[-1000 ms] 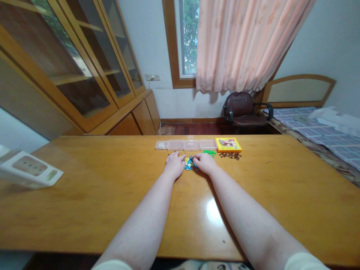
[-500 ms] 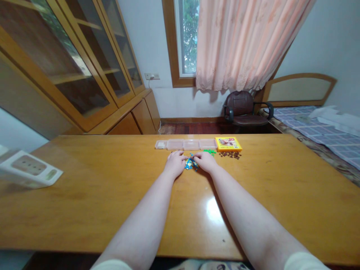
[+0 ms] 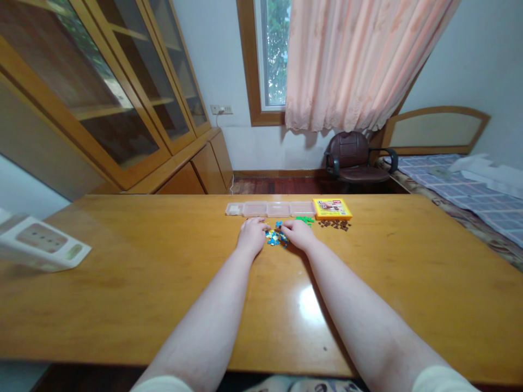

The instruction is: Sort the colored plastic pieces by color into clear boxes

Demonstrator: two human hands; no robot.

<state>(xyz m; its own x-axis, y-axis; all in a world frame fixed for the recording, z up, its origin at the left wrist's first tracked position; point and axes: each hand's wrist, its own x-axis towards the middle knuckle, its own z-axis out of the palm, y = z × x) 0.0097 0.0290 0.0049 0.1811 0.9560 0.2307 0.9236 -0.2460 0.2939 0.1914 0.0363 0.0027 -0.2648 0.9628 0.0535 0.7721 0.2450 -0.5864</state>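
Observation:
A loose pile of small blue, yellow and white plastic pieces (image 3: pixel 273 238) lies on the wooden table between my hands. My left hand (image 3: pixel 251 236) rests at the pile's left side, fingers apart and bent, their tips at its far edge. From the right reaches my right hand (image 3: pixel 300 234), thumb and fingertips pinched at a small blue plastic piece (image 3: pixel 279 224) by the far side of the pile. Just beyond the right hand are green pieces (image 3: pixel 304 220). What lies under the fingers is hidden.
A row of clear plastic trays (image 3: pixel 255 209) stands behind the pile, beside a yellow box (image 3: pixel 332 209). Brown pieces (image 3: pixel 335 225) lie before the box. A white container (image 3: pixel 43 244) is at the table's left. A chair (image 3: pixel 352 158) stands beyond the far edge.
My left hand has shifted slightly left, showing more of the pile. A blue piece now shows more clearly at my right fingertips, while the right hand stays almost in place.

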